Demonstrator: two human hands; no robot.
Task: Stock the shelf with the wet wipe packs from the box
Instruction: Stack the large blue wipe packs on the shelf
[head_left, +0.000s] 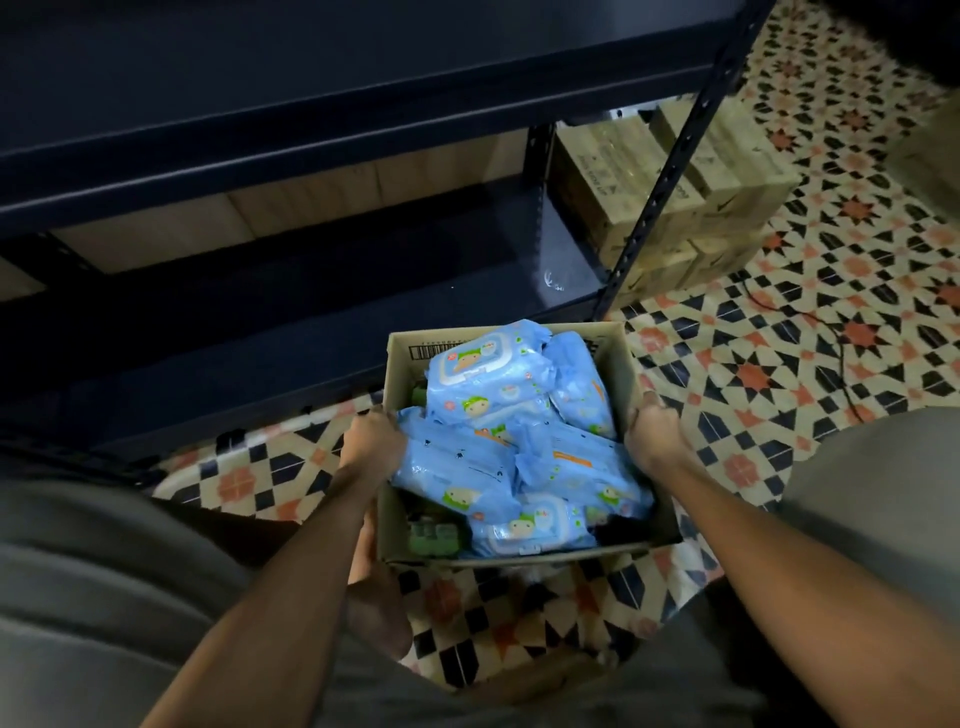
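Box (618, 364) on floor just before dark shelf (291, 332), gripped at both side rims: left hand (371, 439) and right hand (655, 434), fingers curled over cardboard. Wet wipe packs (488, 384) heaped between hands, equally near both; shelf straight ahead.

Patterned tile floor (779, 374); dim light

- Stacked cardboard cartons (727, 197) are sitting just right of the rack's post.
- A dark cable (831, 332) is trailing across the patterned floor tiles (810, 374).
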